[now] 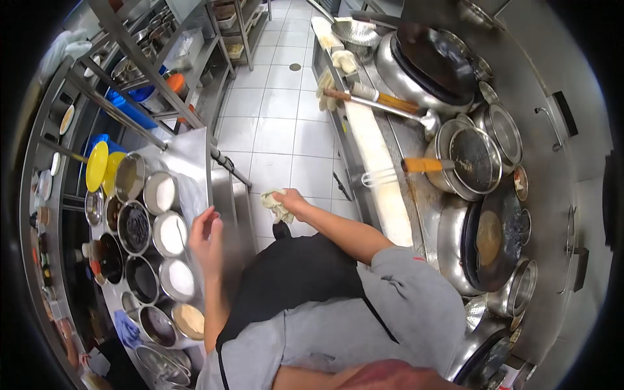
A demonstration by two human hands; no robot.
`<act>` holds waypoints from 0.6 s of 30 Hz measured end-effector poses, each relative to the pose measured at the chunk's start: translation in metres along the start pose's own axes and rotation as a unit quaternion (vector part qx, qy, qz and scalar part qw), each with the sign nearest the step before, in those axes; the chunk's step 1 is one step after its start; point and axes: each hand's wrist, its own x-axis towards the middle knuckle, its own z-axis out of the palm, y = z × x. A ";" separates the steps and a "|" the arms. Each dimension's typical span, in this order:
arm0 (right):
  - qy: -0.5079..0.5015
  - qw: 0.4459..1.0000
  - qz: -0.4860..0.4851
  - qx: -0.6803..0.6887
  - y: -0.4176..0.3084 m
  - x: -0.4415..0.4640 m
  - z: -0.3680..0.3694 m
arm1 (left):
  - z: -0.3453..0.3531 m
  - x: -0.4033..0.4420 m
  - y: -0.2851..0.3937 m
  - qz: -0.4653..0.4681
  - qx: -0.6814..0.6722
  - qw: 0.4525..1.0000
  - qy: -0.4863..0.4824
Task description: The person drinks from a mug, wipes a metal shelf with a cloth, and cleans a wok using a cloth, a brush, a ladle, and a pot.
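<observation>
My right hand (295,203) is closed on a crumpled pale cloth (276,205), held in front of my black apron (296,276) above the tiled floor. My left hand (206,242) is raised by the edge of the left counter, its fingers loosely bent and apart from the thumb, with nothing seen in it. Nearest to it are metal bowls of white powder or grains (171,234), (177,278). Beyond these stands a bowl of dark contents (134,227). The left forearm is slightly blurred.
On the right runs a metal cooking range with woks (484,244), a strainer (474,159), a ladle (429,122) and a wooden-handled brush (383,101). A metal shelf rack (195,58) stands ahead left. Between them lies a tiled aisle (276,104). Another person's hand (84,361) shows lower left.
</observation>
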 end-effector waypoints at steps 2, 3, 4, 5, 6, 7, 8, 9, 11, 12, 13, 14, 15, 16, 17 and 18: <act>0.032 0.999 -0.014 0.016 -0.031 0.030 -0.007 | 0.016 0.054 0.005 -0.017 -0.075 0.997 -0.022; 0.055 0.997 -0.020 0.042 -0.051 0.040 -0.010 | 0.022 0.076 0.018 -0.024 -0.078 0.996 -0.037; 0.078 0.994 -0.021 0.072 -0.066 0.049 -0.014 | 0.032 0.099 0.024 -0.012 -0.101 0.994 -0.048; 0.105 0.988 -0.030 0.104 -0.084 0.054 -0.014 | 0.041 0.121 0.027 -0.003 -0.121 0.991 -0.061; 0.133 0.980 -0.043 0.138 -0.110 0.056 -0.014 | 0.049 0.138 0.033 0.009 -0.142 0.987 -0.076; 0.165 0.969 -0.061 0.174 -0.136 0.067 -0.020 | 0.058 0.154 0.042 0.011 -0.132 0.987 -0.091; 0.190 0.951 -0.110 0.219 -0.158 0.083 -0.029 | 0.064 0.174 0.048 0.006 -0.152 0.983 -0.103; 0.216 0.928 -0.158 0.259 -0.180 0.092 -0.039 | 0.068 0.186 0.057 -0.001 -0.175 0.978 -0.114; 0.235 0.890 -0.264 0.287 -0.240 0.114 -0.075 | 0.080 0.207 0.047 -0.031 -0.205 0.973 -0.098; 0.233 0.873 -0.304 0.302 -0.277 0.127 -0.108 | 0.083 0.215 0.034 -0.042 -0.209 0.973 -0.090; 0.228 0.856 -0.338 0.317 -0.307 0.131 -0.141 | 0.078 0.224 0.023 -0.026 -0.162 0.982 -0.096; 0.191 0.837 -0.349 0.375 -0.353 0.102 -0.151 | 0.074 0.233 0.012 -0.015 -0.113 0.989 -0.096; 0.222 0.801 -0.437 0.344 -0.376 0.110 -0.205 | 0.069 0.237 0.005 -0.006 -0.086 0.993 -0.083; 0.273 0.770 -0.496 0.295 -0.411 0.070 -0.203 | 0.058 0.240 -0.001 0.000 -0.052 0.997 -0.062; 0.304 0.752 -0.518 0.273 -0.439 0.057 -0.227 | 0.046 0.240 -0.009 -0.020 -0.027 0.998 -0.058; 0.336 0.731 -0.538 0.250 -0.467 0.043 -0.250 | 0.040 0.241 -0.020 -0.068 0.011 0.997 -0.040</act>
